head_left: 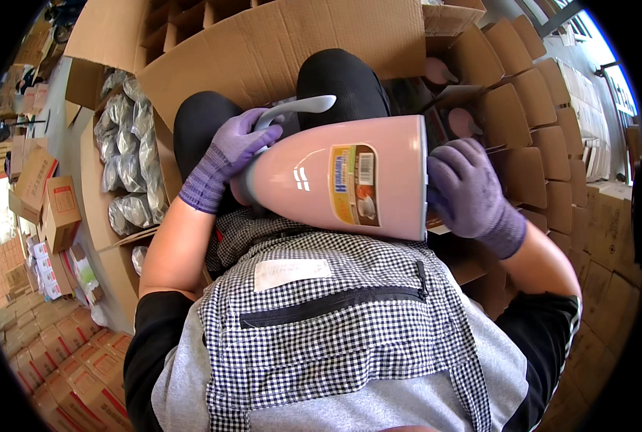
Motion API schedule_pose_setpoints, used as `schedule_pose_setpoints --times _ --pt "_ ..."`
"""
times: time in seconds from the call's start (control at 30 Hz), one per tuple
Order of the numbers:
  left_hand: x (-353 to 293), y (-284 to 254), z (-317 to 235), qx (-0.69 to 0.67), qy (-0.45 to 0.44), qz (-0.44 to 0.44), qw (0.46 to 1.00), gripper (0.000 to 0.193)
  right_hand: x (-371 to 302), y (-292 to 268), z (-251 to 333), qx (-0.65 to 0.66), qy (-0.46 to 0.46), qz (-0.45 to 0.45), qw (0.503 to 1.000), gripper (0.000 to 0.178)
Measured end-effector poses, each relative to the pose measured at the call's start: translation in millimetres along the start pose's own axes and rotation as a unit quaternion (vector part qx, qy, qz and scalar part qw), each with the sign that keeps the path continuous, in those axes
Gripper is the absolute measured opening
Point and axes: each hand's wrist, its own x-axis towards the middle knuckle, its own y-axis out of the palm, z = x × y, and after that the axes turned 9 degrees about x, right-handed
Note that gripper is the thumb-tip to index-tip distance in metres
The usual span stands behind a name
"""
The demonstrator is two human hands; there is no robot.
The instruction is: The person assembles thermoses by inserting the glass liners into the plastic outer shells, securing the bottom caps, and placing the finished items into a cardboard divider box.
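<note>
A glossy pink vacuum jug [299, 173] with a label lies on its side across my lap, its wide base facing right. My left hand [238, 144], in a purple knit glove, is closed round the neck end by the grey handle [303, 106]. At the grey-rimmed base is my right hand [468, 187], gloved the same way, its fingers curled in. The fingertips are partly hidden, so whatever they grip at the base does not show.
On the left stands an open carton [108, 209] of plastic-wrapped silvery pieces. A large carton flap [285, 54] rises beyond my knees. To the right, a divided carton [504, 115] holds more pink jugs [465, 122]. Stacked boxes [83, 367] fill the lower left.
</note>
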Motion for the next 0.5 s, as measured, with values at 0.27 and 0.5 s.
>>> schedule_pose_setpoints --times 0.27,0.5 --pt "-20.1 -12.2 20.6 -0.041 -0.012 -0.054 0.998 0.032 22.2 22.8 13.7 0.065 0.049 0.020 0.996 0.028" --pt "-33.9 -5.4 42.6 -0.140 0.042 -0.190 0.971 0.030 45.8 35.2 8.7 0.384 0.259 -0.052 0.885 0.018"
